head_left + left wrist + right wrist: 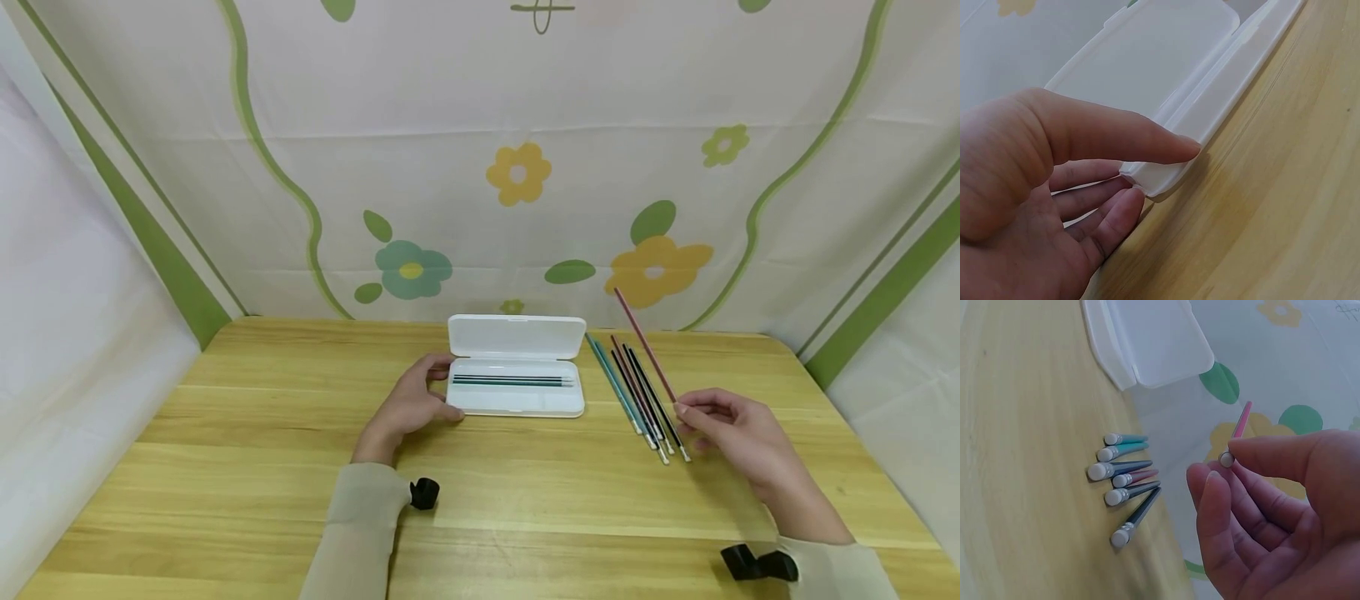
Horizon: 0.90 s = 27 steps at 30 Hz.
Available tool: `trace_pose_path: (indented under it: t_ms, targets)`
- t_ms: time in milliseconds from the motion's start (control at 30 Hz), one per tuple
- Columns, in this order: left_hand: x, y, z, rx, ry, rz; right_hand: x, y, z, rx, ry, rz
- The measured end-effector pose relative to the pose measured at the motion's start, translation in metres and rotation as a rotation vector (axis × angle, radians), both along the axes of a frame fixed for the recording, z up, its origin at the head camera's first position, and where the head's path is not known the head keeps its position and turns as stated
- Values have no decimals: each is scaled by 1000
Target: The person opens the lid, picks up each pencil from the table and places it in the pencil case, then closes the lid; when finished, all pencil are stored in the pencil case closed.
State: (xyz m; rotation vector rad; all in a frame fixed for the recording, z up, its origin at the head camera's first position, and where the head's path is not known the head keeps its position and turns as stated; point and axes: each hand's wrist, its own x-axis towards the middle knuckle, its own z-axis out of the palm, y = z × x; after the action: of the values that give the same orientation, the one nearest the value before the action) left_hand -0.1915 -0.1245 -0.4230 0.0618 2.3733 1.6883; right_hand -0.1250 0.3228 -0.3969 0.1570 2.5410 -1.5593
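A white pencil case stands on the table with its lid raised. Dark and green pencils lie lengthwise inside it. At the case's left end, my left hand grips the corner, thumb along the front wall and fingers around the end, as the left wrist view also shows. My right hand pinches a pink pencil near its white eraser end, holding it tilted above the table with the far end up and to the left. Just left of that hand lie several loose pencils, blue, dark and pink, eraser ends nearest me.
The wooden table reaches back to a floral cloth hanging behind it. More white cloth hangs at the left side. Black wrist mounts sit on both sleeves.
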Motion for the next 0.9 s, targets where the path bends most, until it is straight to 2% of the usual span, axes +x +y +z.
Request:
trace_pose_path:
  t_ms: [600,900]
  targets:
    - [0,-1,-1,-8,6,-8,4,-20,12,10,65,37]
    - [0,-2,-1,-5,3,-6,-7,-43,22,87,128,87]
